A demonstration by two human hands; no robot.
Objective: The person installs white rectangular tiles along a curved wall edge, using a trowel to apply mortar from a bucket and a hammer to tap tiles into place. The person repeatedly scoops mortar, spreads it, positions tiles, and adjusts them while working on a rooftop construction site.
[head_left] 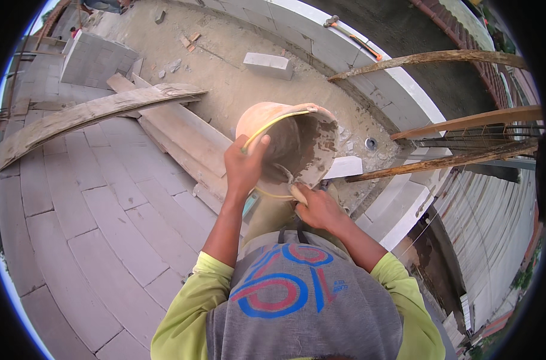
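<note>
We had the bucket (312, 138) tilted before us, our left hand (243, 165) grasping its left side, our right hand (319, 207), at its near rim, gripping a tool (298, 193) angled into its mouth.

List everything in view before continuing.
bucket: 1, tan, centre
tool handle: 1, pale, centre
hammer: 1, orange-black, upper right
loose block: 1, pale, top centre
round object: 1, grey, centre right
wooden poles: 3, brown, right
planks: several, brown, left
block stack: 1, grey, upper left
blockwork: many, grey, lower left
corrugated sheeting: count unclear, grey, right
left hand: 1, bare, on bucket rim
right hand: 1, bare, on tool handle
shirt: 1, grey and lime, bottom
</note>
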